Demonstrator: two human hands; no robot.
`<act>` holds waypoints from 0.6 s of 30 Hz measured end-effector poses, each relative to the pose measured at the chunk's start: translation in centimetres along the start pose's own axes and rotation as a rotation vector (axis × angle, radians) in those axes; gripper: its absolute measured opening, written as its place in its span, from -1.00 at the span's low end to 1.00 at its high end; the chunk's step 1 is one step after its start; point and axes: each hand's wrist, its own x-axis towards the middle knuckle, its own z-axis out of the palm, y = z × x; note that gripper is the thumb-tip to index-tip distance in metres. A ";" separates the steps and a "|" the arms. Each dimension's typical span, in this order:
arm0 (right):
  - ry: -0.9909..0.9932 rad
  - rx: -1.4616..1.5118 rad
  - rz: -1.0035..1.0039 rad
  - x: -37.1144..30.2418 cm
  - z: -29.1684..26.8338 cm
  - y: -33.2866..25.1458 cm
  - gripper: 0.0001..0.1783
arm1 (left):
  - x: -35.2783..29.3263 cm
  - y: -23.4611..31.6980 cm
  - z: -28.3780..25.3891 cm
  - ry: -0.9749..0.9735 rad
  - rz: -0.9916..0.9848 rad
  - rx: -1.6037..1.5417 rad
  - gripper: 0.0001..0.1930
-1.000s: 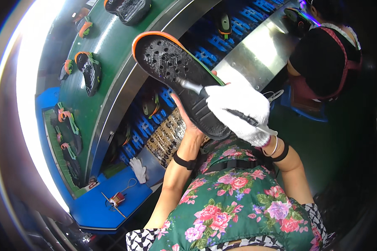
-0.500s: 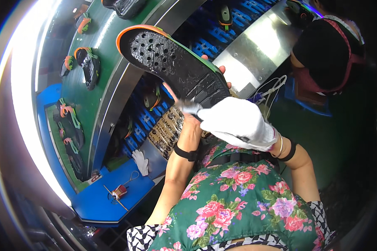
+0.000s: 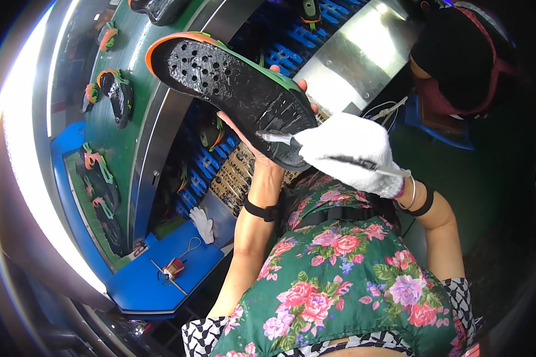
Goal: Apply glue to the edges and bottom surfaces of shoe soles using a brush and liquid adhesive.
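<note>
A black shoe sole [image 3: 244,98] with an orange and green rim is held up in front of me, its inner face toward me. One end has several round holes and a glossy wet coating. From beneath, my bare left hand [image 3: 265,163] grips it, with fingertips showing over the far edge and the thumb along the near edge. My right hand [image 3: 352,153], in a white glove with dark smears, closes on a brush [image 3: 277,137]. The brush's metal band shows at the fingers, and its dark tip lies against the sole's lower part.
On the left runs a green conveyor belt [image 3: 138,71] carrying several soles. A blue table [image 3: 155,291] bears a white glove [image 3: 202,225] and a small red item [image 3: 174,268] with a stick. Behind the sole are blue racks [image 3: 205,160] and a metal plate [image 3: 363,59]. Another person [image 3: 458,65] is at right.
The sole has shifted a little left and up in my left hand. My gloved hand has turned, and the brush tip has moved from the near edge onto the sole's face.
</note>
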 end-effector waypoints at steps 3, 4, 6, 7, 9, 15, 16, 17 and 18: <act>-0.123 -0.150 -0.144 -1.0 0.4 -0.3 -0.64 | 0.0 0.3 -0.1 0.095 0.019 0.035 0.15; -0.142 -0.015 -0.058 -1.0 0.2 -0.4 -0.69 | 0.0 -0.3 0.1 0.136 0.113 -0.009 0.13; -0.164 0.154 0.029 -0.5 -0.5 -0.4 -0.72 | -0.3 -0.2 0.5 0.122 0.116 -0.029 0.18; -0.184 0.321 0.109 -0.4 -0.7 -0.2 -0.75 | -0.5 0.0 0.5 0.101 0.119 -0.044 0.24; -0.094 0.056 0.016 -0.5 -0.7 0.5 -0.75 | -0.6 0.2 0.2 0.062 0.102 -0.037 0.29; -0.185 -0.027 -0.054 -1.1 -0.1 -1.1 -0.76 | -0.8 1.5 -0.1 0.166 -0.108 0.063 0.42; -0.195 0.162 0.098 -0.9 -0.6 -1.0 -0.80 | -1.2 1.4 0.0 0.183 -0.100 0.016 0.38; -0.204 0.349 0.255 -0.9 -0.7 -0.8 -0.84 | -1.3 1.4 -0.3 0.189 -0.093 0.016 0.38; -0.094 0.452 0.301 -1.5 -0.1 0.0 -0.89 | -1.2 1.6 -0.8 0.115 -0.104 0.085 0.33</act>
